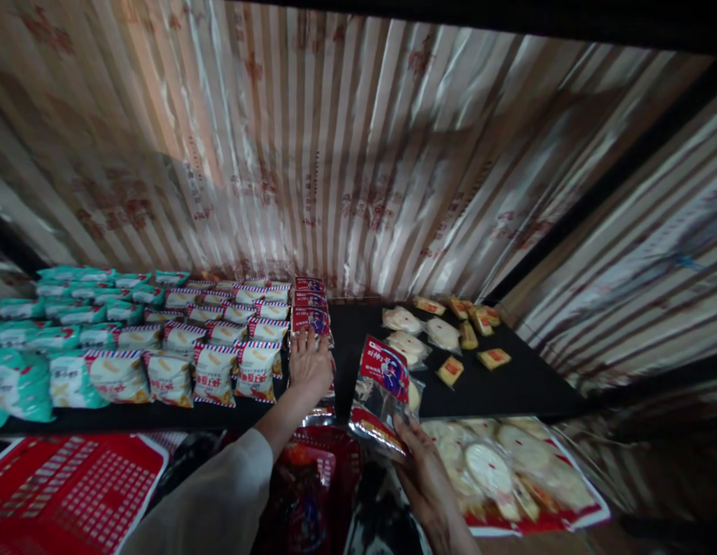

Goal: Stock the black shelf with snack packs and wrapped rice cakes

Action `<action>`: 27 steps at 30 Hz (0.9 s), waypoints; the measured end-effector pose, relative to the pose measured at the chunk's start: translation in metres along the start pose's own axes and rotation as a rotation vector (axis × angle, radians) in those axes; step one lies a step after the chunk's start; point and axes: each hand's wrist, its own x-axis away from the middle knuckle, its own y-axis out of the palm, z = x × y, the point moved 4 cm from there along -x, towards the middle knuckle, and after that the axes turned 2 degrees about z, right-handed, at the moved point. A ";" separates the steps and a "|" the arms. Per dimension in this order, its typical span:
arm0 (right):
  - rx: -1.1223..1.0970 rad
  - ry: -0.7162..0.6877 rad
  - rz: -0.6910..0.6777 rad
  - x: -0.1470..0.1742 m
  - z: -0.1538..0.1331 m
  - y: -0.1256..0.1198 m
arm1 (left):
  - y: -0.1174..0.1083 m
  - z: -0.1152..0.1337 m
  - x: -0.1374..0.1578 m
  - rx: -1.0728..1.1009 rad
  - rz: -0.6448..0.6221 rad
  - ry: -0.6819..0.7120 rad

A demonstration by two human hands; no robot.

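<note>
My right hand [425, 470] grips the lower edge of a red and purple snack packet [382, 389] with a clear window, tilted above the front edge of the black shelf [358, 331]. On the shelf, my left hand [311, 366] lies with fingers stretched over a column of matching red packets [310, 299], touching the front ones. Left of that column stand rows of white snack bags [213, 374] with striped tops. Several teal bags [75, 337] fill the far left. Right of my hands lie round flat items in clear wrap [443, 334] and small yellow packets [451, 371].
Below the shelf front, a red basket [81, 493] is at the left. More red packets [304, 493] lie in the middle, and an open bag of round wrapped items [497, 470] sits at the right. Striped sheeting [335, 154] hangs behind the shelf.
</note>
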 end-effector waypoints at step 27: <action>0.896 -0.494 -0.243 -0.169 -0.025 0.172 | -0.010 0.011 0.030 0.047 0.048 0.035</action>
